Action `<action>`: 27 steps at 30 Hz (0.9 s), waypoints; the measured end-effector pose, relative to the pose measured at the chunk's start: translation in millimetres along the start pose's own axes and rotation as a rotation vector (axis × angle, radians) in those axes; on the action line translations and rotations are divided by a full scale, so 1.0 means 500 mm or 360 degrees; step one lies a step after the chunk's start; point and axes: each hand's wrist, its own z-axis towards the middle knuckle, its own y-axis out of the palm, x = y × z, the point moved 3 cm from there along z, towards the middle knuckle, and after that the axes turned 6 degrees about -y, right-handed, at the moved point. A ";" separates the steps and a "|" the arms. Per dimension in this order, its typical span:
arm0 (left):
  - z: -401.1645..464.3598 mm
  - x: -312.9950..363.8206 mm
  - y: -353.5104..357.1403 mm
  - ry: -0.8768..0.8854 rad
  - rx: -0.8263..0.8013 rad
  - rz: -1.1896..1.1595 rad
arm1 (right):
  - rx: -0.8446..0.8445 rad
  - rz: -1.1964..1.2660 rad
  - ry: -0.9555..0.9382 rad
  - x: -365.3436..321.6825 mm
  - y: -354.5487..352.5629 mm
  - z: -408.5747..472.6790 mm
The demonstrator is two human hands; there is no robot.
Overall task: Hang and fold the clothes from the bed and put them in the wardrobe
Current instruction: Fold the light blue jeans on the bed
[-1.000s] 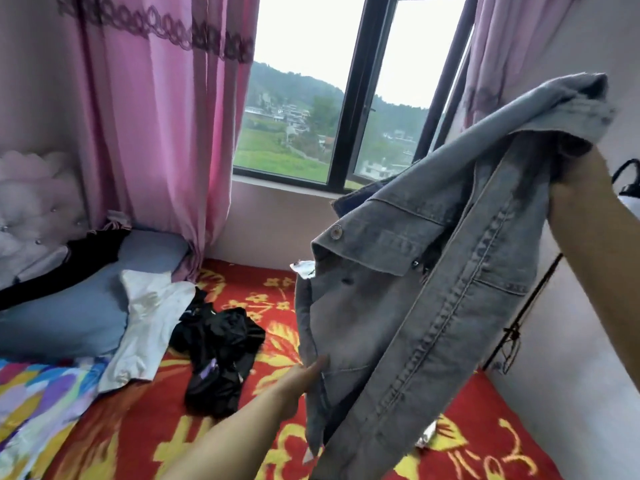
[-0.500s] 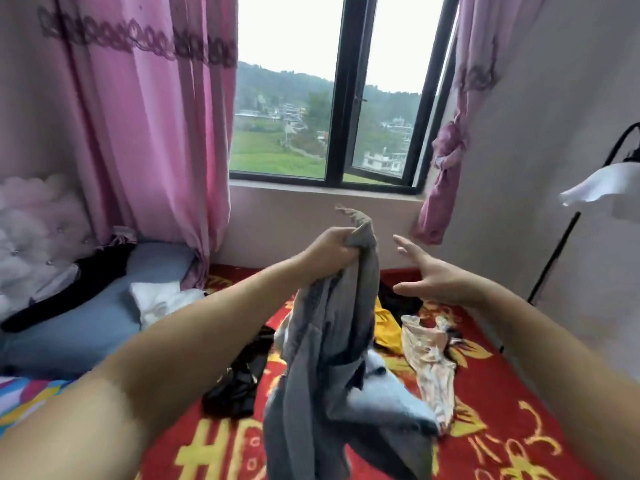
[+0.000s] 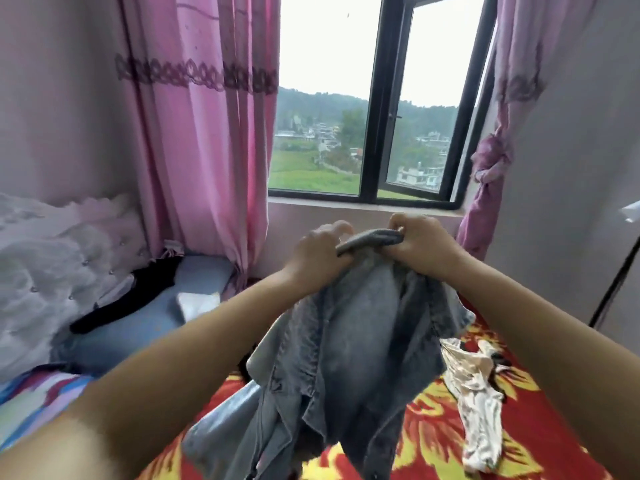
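denim jacket (image 3: 346, 358) hem cut off, forearms blurred

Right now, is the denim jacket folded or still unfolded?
Unfolded. The denim jacket hangs bunched from the left hand and right hand, which grip its top edge above the bed.

Two hands – left hand (image 3: 320, 251), right hand (image 3: 422, 242). One denim jacket (image 3: 346, 358), one cream garment (image 3: 478, 403), one black garment (image 3: 138, 296), two pink curtains (image 3: 207, 133) – one window (image 3: 367, 133).

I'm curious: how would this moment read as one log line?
step: hold jacket up | left hand: grips jacket | right hand: grips jacket | bed: clothes left
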 end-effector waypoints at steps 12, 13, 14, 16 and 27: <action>-0.056 -0.188 0.043 -0.0471 0.0017 0.0238 | 0.0026 -0.0632 0.0038 0.007 -0.026 0.014; -0.052 -0.191 0.037 -0.0471 0.0013 0.0292 | 0.0019 -0.0685 0.0049 0.011 -0.030 0.012; -0.048 -0.195 0.030 -0.0470 -0.0001 0.0361 | 0.0001 -0.0733 0.0069 0.018 -0.035 0.010; -0.039 -0.201 0.013 -0.0463 -0.0037 0.0469 | -0.0095 -0.0825 0.0155 0.034 -0.040 0.006; 0.093 -0.069 -0.128 -0.0402 -0.0554 0.0114 | -0.1076 -0.0996 0.0687 0.099 -0.085 -0.007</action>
